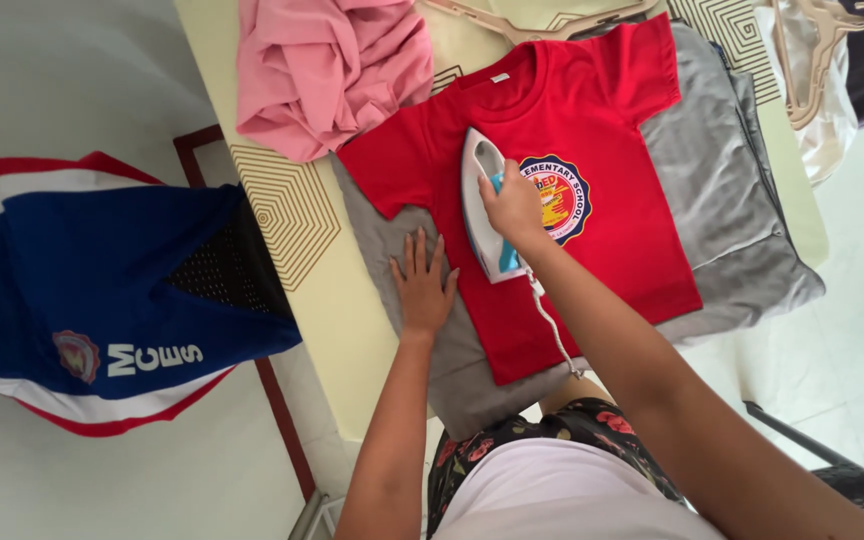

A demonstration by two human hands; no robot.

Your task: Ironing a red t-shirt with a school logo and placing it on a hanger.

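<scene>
- The right hand [514,208] is wrapped around the handle of a white and blue iron [485,205], which rests flat on a red T-shirt [612,250].
- The left hand [422,285] lies palm down with fingers spread, pressing the lower edge of the shirt and the grey cloth [722,190] beneath it.
- The shirt is laid out front up on the grey cloth, which covers a pale yellow counter [332,300]; a round badge [557,198] shows just beside the iron.
- The iron's white cord [552,325] trails down toward the person.
- A crumpled pink garment [327,70] sits near the shirt's sleeve.
- A blue, white and red garment [102,290] lies well apart, left of the counter.
- A plastic hanger [537,22] lies above the collar.
</scene>
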